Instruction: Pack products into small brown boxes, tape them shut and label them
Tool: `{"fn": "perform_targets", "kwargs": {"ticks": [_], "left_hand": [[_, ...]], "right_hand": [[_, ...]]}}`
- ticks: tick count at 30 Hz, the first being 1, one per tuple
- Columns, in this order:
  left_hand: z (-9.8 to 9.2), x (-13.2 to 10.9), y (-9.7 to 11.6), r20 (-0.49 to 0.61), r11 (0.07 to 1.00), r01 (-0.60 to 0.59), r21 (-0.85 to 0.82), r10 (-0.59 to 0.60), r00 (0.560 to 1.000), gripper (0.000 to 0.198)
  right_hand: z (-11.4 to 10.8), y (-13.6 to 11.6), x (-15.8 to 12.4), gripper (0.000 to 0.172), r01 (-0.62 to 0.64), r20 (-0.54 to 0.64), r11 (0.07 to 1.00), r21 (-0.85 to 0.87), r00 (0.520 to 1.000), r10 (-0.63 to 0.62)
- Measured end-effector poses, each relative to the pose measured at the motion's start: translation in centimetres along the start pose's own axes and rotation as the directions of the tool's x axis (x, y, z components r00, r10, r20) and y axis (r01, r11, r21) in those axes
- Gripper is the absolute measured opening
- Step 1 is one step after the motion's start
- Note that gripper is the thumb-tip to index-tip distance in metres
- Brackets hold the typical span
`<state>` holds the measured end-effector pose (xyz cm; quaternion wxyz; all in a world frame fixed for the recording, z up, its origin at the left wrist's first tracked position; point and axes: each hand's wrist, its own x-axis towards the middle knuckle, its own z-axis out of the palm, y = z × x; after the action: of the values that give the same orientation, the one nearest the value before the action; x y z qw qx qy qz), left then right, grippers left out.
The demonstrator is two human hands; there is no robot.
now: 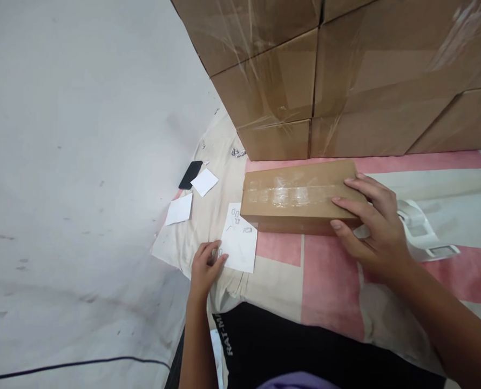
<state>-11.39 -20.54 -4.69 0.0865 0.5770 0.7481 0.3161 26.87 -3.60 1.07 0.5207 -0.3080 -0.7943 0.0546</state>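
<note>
A long brown cardboard box (297, 192) lies on the bed cover, clear tape along its top. My right hand (373, 221) grips its right end, fingers spread over the top and thumb at the near edge. Under the box's left near corner lies part of a white sheet of paper (240, 248) with small printed drawings. My left hand (205, 262) holds this sheet's left edge with thumb and fingertips. Just behind my right hand is a white tape dispenser (424, 229), partly hidden by the hand.
Taped cardboard boxes (345, 81) are stacked behind the box. Two blank white slips, one nearer (179, 209) and one farther (204, 182), lie at left beside a black phone (190, 175). A pale wall (82, 162) borders the bed's left side. A black cable (82, 362) crosses lower left.
</note>
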Motion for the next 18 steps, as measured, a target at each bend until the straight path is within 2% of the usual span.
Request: {"fn": "perform_targets", "kwargs": {"ticks": [3, 11, 18], "left_hand": [[-0.5, 0.0, -0.4, 0.082, 1.0, -0.022, 0.004, 0.022, 0.996, 0.037], [-1.0, 0.4, -0.3, 0.148, 0.999, 0.037, -0.005, -0.035, 0.988, 0.022], [-1.2, 1.0, 0.1, 0.192, 0.999, 0.039, 0.006, -0.039, 0.981, 0.013]], "right_hand": [[0.0, -0.1, 0.0, 0.042, -0.026, 0.01, 1.0, 0.002, 1.0, 0.026], [-0.1, -0.1, -0.1, 0.04, -0.027, 0.01, 0.999, -0.019, 1.0, 0.027], [-0.1, -0.1, -0.1, 0.037, -0.053, 0.026, 0.999, -0.006, 0.998, 0.053]]}}
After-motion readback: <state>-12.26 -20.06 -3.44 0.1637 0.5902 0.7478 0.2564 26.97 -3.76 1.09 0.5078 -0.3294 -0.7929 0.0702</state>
